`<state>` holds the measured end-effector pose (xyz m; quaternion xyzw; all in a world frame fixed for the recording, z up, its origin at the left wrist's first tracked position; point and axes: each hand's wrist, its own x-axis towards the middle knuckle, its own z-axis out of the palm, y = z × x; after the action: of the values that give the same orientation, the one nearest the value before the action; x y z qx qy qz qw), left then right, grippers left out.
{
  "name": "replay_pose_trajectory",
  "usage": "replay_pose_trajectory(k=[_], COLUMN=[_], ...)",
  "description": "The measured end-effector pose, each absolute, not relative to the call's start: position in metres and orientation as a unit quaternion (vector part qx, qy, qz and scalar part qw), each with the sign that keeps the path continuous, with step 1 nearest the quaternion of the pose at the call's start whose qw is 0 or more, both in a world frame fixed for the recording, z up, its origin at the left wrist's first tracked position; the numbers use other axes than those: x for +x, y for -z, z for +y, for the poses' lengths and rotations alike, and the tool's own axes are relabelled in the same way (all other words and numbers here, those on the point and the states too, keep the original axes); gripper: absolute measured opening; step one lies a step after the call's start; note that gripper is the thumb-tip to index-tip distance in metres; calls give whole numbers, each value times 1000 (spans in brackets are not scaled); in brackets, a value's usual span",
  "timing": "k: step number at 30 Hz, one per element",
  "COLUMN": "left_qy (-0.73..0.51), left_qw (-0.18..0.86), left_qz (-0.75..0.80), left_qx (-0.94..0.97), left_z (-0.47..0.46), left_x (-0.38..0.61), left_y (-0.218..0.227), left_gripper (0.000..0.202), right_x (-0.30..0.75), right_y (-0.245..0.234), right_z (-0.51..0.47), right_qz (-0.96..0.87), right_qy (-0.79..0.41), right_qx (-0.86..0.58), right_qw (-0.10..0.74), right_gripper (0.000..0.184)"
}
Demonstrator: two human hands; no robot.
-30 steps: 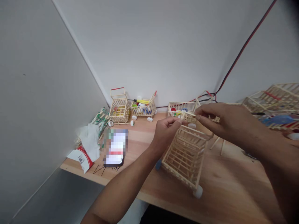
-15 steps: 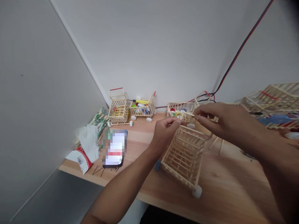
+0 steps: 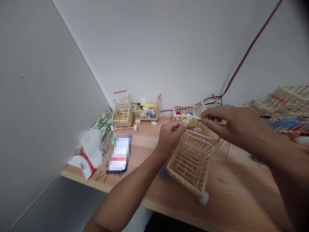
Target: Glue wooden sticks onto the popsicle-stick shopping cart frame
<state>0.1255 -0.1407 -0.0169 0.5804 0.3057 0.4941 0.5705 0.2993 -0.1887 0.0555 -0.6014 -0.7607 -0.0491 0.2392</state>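
Observation:
A small shopping cart [image 3: 188, 161] built of thin wooden sticks stands tilted in view before me, with a white wheel [image 3: 204, 198] at its near corner and a blue one [image 3: 163, 171] on the left. At its far end my left hand [image 3: 170, 135] pinches a thin stick end [image 3: 187, 120] between thumb and fingertips. From the right, my right hand [image 3: 220, 120] pinches a thin wooden stick [image 3: 195, 118] that points left toward the left fingertips. Whether the two sticks touch, or are fixed to the cart, I cannot tell.
Finished-looking stick carts [image 3: 122, 114] line the wall, one with a yellow-handled screwdriver [image 3: 146, 105] on top. Left on the table [image 3: 145, 145] lie a phone [image 3: 119, 154], a tissue pack [image 3: 83, 165] and bundled sticks [image 3: 102, 124]. More stick carts [image 3: 287, 100] are piled at right.
Hardly anything differs. Both hands keep their pinches at the cart's far end, and the cart stays in place.

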Motion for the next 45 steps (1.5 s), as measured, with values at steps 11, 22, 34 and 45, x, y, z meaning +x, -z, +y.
replay_pose_trajectory(k=[11,22,34,45], left_qy=[-495,-487,-491,-492], left_qw=[575,575,579,574], left_qz=[310,310,304,307], left_qx=[573,579,576,579], left_z=[-141,-141,-142,-141], left_x=[126,125,125,126], left_y=[16,16,16,17], left_gripper=[16,17,16,16], right_x=[302,300,300,299], right_y=[-52,-55,-55,-56], right_z=[-187,-188,-188,-189], right_qz=[-769,-767,-764,-769], right_qy=[64,57,51,58], right_qx=[-585,-596,-598,-590], right_qw=[250,232,235,237], right_gripper=[21,19,20,19])
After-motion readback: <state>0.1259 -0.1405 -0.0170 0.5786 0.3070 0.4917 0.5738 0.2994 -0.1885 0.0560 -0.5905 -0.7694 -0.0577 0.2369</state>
